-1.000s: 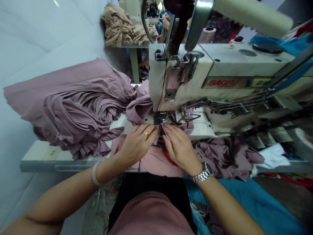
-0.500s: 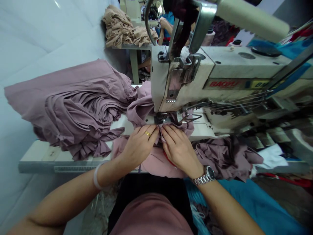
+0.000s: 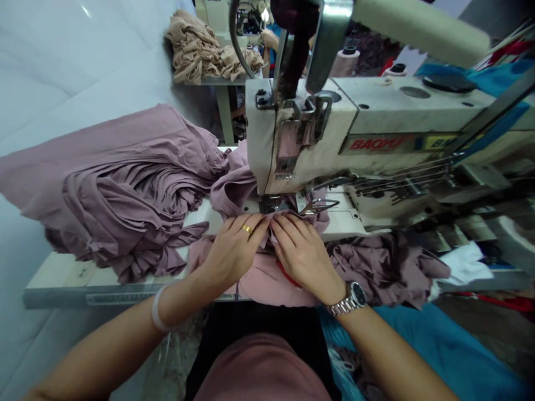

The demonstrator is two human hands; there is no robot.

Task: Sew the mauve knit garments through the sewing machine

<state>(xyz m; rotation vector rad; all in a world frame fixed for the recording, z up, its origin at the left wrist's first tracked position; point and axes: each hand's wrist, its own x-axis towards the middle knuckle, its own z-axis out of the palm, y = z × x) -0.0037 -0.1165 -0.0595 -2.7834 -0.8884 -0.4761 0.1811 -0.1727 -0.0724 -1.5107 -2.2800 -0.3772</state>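
Pressing on mauve fabric (image 3: pixel 229 192) at the sewing machine (image 3: pixel 321 161)

Nearest, pink cloth (image 3: pixel 278 284) lies at the table's front edge (image 3: pixel 56 298). Just beyond, the left hand (image 3: pixel 236 242) and right hand (image 3: pixel 304 250) rest side by side, fingertips on the mauve fabric; whether they pinch it, I cannot tell. That fabric bunches around the presser foot (image 3: pixel 273 205). Leftward sits a mauve stack (image 3: pixel 125 178); farther off, tan cloth (image 3: pixel 194 50) lies heaped on another table (image 3: pixel 225 114).

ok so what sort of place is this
Most likely a sewing workshop: there's a large sewing machine, a thick stack of mauve cloth beside it, and a heap of tan cloth farther back.
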